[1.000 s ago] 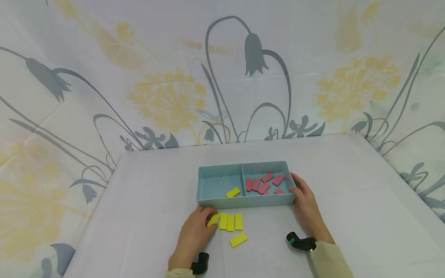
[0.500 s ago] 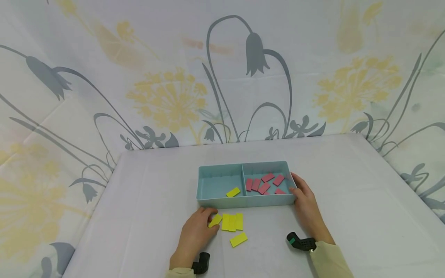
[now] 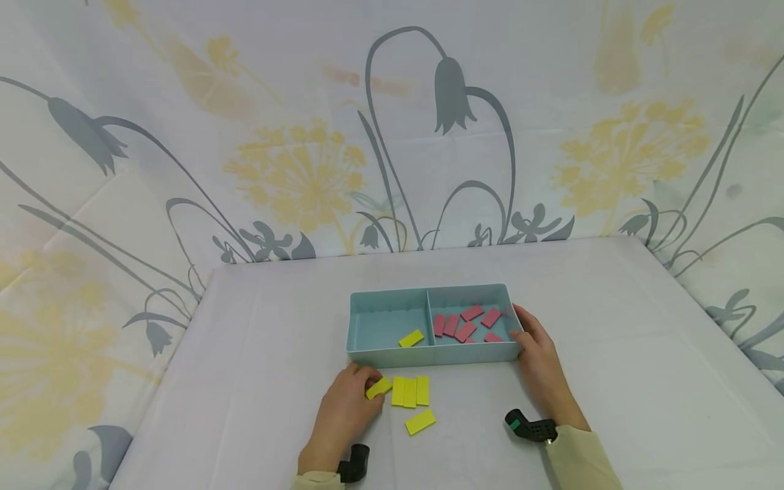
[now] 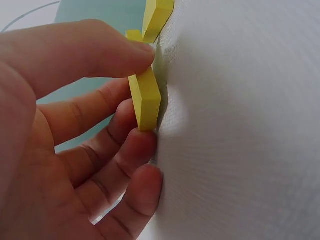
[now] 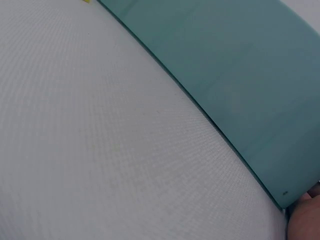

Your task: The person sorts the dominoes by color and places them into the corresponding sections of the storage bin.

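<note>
My left hand pinches a yellow tile on the table, just in front of the box. In the left wrist view the thumb presses on this yellow tile, with fingertips behind it. Right of it, three yellow tiles lie side by side, and another yellow tile lies slanted nearer me. My right hand grips the right end of the light blue box, thumb over the rim. The right wrist view shows the box's side wall and a bit of the hand in the corner.
A divider splits the box into two compartments. One yellow tile lies in the left compartment, several pink tiles in the right one. A white cloth covers the table, and a flower-patterned curtain stands behind.
The row of three yellow tiles has slid slightly right and its gaps have closed. The tile in my left hand has shifted slightly right. My right hand and the box stay put.
</note>
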Motion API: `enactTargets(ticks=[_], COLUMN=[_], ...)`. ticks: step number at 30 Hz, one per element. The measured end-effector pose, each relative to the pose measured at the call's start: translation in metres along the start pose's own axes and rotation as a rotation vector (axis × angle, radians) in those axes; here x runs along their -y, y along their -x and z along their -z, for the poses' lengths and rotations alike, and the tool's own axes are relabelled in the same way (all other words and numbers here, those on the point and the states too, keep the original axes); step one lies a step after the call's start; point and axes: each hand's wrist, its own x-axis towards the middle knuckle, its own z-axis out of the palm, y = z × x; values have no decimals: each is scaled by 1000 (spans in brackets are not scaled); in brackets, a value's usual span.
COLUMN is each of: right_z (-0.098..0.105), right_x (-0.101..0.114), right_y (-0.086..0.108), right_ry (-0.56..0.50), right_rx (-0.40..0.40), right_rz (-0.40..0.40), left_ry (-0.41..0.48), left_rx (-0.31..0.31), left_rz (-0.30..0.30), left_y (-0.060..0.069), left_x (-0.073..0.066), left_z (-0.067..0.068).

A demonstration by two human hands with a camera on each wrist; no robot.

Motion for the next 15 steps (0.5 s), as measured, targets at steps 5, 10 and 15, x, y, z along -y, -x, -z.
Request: enactTargets(ticks=[5, 10, 15], right_z=[0, -1, -1], right_x=[-1, 0, 1], right_y=[0, 0, 1], right_ry=[-11, -12, -7], right_rx=[3, 1, -2], right_rz=[3, 3, -4], left_ry=[6, 33, 38], left_rx=[0, -8, -12], left_rz=[13, 29, 18], left_y=[0, 0, -2], left_x=[0, -1, -1], left_z=[1, 2, 2])
